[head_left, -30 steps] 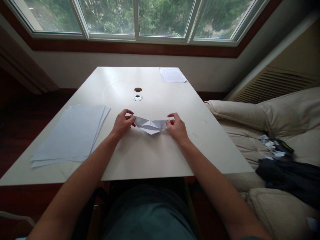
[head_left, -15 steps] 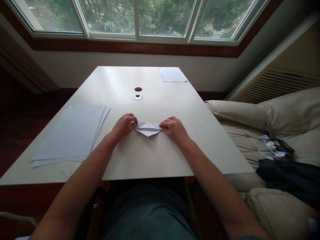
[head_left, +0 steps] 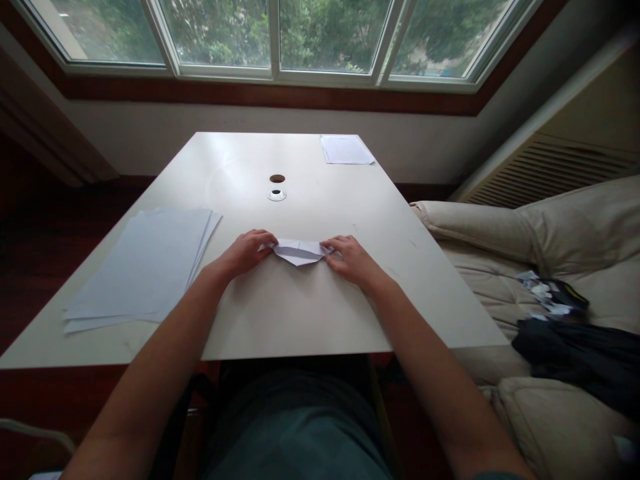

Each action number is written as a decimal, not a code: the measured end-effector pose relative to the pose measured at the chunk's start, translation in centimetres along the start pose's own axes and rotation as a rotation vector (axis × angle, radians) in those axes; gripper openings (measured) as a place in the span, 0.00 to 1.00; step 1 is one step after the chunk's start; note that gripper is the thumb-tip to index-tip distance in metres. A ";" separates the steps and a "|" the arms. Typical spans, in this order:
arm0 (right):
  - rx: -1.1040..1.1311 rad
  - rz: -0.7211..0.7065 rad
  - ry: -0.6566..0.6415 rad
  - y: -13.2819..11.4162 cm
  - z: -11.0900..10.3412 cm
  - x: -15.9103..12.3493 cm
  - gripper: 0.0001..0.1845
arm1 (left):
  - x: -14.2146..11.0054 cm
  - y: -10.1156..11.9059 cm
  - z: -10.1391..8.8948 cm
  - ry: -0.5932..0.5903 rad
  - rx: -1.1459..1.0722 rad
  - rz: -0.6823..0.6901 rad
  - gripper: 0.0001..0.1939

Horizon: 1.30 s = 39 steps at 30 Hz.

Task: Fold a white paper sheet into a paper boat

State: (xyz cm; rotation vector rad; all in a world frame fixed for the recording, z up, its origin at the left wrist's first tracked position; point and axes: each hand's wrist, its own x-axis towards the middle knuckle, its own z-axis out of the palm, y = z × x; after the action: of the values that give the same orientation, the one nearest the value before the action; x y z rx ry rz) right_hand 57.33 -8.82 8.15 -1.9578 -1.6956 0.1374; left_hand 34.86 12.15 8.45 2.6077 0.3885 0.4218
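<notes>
A small folded white paper shape [head_left: 299, 251] lies on the white table [head_left: 300, 313], in the middle and towards me. My left hand [head_left: 247, 251] pinches its left tip with fingers curled. At the right tip, my right hand [head_left: 349, 257] presses down with fingers together. Both hands rest low on the tabletop, with the paper flattened between them.
A stack of white sheets [head_left: 145, 267] lies at the table's left. Another sheet [head_left: 346, 149] sits at the far right corner. A cable hole [head_left: 277, 179] and its cap [head_left: 277, 195] are mid-table. A cream sofa [head_left: 550, 267] with dark clothing [head_left: 580, 357] stands right.
The hands lowered the paper shape from a raised, stretched hold onto the table and moved closer together; the paper now looks flatter and narrower.
</notes>
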 end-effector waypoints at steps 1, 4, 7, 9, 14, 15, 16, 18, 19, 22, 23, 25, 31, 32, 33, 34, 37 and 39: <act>0.015 0.006 0.002 0.1 0.0 0.0 0.21 | 0.1 0.0 0.0 0.020 -0.016 -0.019 0.12; 0.060 0.026 0.026 0.5 0.1 0.1 0.25 | 0.2 0.0 0.1 0.085 -0.043 -0.085 0.13; 0.099 0.030 0.061 0.5 0.1 0.1 0.21 | 0.2 0.1 0.2 0.143 -0.053 -0.124 0.13; 0.120 0.046 0.078 0.3 0.1 0.2 0.15 | 0.2 0.3 0.3 0.176 -0.055 -0.158 0.13; 0.182 0.123 0.104 -0.4 -0.1 0.3 0.12 | 0.1 1.2 0.4 0.176 -0.046 -0.195 0.12; 0.197 0.136 0.115 -0.5 -0.2 0.3 0.12 | 0.1 1.3 0.4 0.176 -0.052 -0.191 0.12; 0.209 0.150 0.127 -0.5 -0.2 0.3 0.12 | 0.1 1.5 0.4 0.176 -0.064 -0.187 0.12; 0.225 0.181 0.147 -0.5 -0.2 0.3 0.12 | 0.1 1.7 0.4 0.170 -0.111 -0.187 0.13; 0.229 0.197 0.155 -0.5 -0.2 0.3 0.13 | 0.1 1.7 0.4 0.161 -0.142 -0.194 0.14; 0.261 0.235 0.164 -0.5 -0.1 0.4 0.15 | 0.2 1.8 0.3 0.109 -0.206 -0.217 0.19; 0.278 0.241 0.163 -0.5 -0.1 0.4 0.15 | 0.2 1.8 0.3 0.093 -0.206 -0.218 0.19; 0.310 0.240 0.148 -0.6 0.0 0.4 0.15 | 0.2 1.8 0.2 0.075 -0.192 -0.213 0.15; 0.286 0.197 0.101 -0.6 -0.5 0.3 0.13 | 0.1 1.3 -0.7 0.052 -0.239 -0.215 0.13; 0.280 0.190 0.100 -0.6 -0.6 0.2 0.13 | 0.0 1.2 -0.9 0.045 -0.240 -0.214 0.13; 0.277 0.180 0.099 -0.6 -0.7 0.2 0.13 | 0.0 1.2 -1.1 0.040 -0.237 -0.211 0.13; 0.276 0.166 0.095 -0.6 -0.8 0.2 0.13 | -0.1 1.2 -1.2 0.038 -0.232 -0.204 0.13; 0.267 0.115 0.079 -0.6 -0.8 0.1 0.17 | -0.2 1.4 -1.3 0.041 -0.214 -0.175 0.13; 0.257 0.092 0.068 -0.6 -0.6 0.0 0.21 | -0.1 1.6 -1.3 0.029 -0.210 -0.157 0.15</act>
State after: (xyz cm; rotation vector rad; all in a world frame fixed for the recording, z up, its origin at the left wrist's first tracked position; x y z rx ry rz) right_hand 57.08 -8.94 8.90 -1.8272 -1.4660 0.3029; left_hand 34.60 11.23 10.30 2.3506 0.5253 0.4231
